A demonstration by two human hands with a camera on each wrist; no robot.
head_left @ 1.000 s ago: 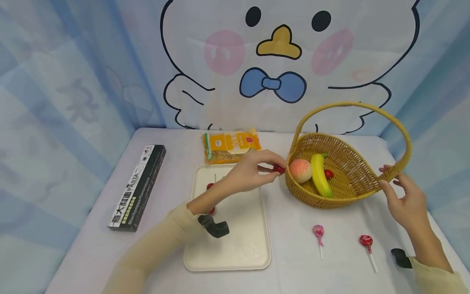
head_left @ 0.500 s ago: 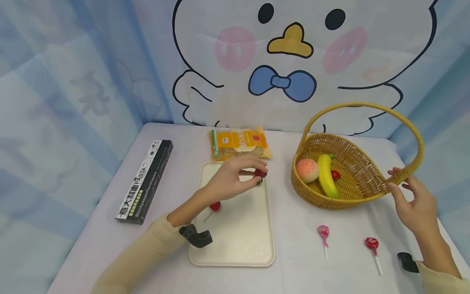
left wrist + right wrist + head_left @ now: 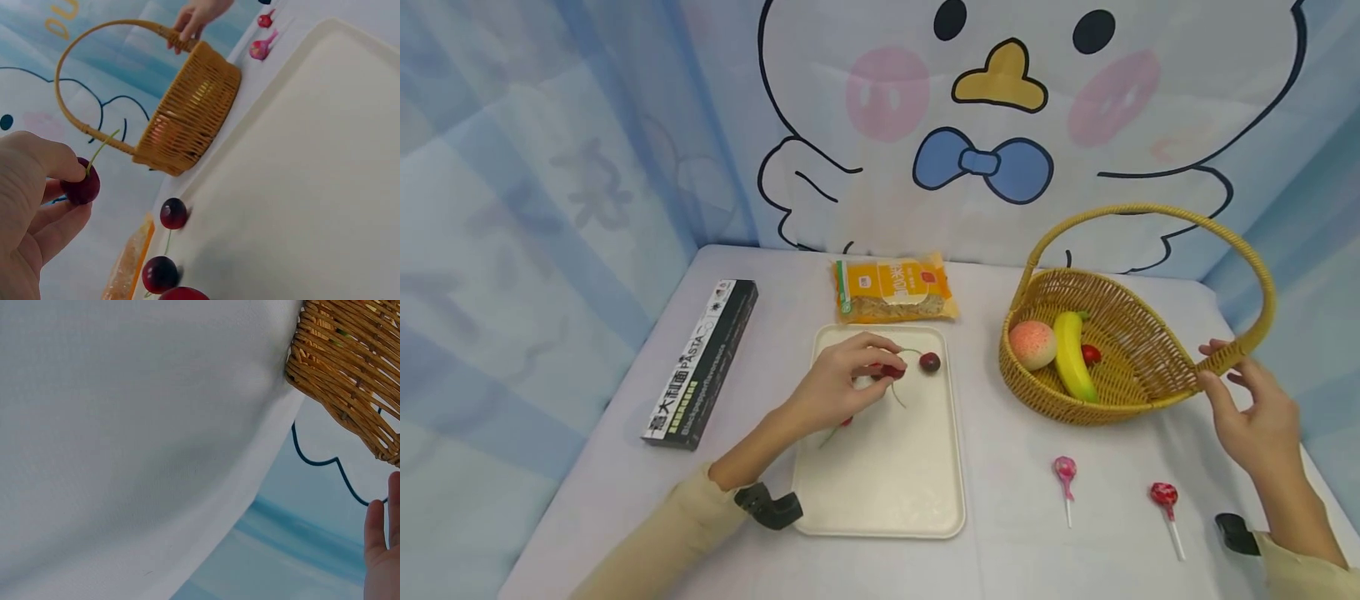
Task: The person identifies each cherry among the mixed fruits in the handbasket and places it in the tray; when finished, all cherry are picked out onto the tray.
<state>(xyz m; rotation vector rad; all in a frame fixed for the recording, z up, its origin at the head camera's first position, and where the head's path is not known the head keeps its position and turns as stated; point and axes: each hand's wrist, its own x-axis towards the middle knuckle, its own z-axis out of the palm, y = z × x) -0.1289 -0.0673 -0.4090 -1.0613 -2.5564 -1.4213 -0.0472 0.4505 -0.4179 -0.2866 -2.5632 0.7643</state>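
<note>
My left hand [image 3: 842, 379] pinches a dark red cherry [image 3: 81, 181] between thumb and fingers, its green stem pointing up, above the cream tray [image 3: 880, 500]. On the tray lie a dark cherry [image 3: 929, 362] near the far right corner, another dark cherry [image 3: 160, 274] and a red one [image 3: 183, 294], partly cut off in the left wrist view. At the right, my right hand [image 3: 1258, 421] holds the foot of the wicker basket's handle [image 3: 1228, 354]. Inside the basket [image 3: 1060, 410] are a peach [image 3: 1032, 345], a banana [image 3: 1070, 358] and a small red fruit [image 3: 1091, 355].
An orange bag of grain [image 3: 895, 289] lies behind the tray. The black-and-white pasta box [image 3: 703, 362] is on the left. Two lollipops, one pink [image 3: 1065, 468] and one red [image 3: 1164, 495], lie in front of the basket. A printed curtain [image 3: 985, 217] hangs behind the table.
My left hand has moved left from beside the basket to over the tray, a cherry between its fingers throughout. The far-right cherry has come into view. My right hand stays on the handle.
</note>
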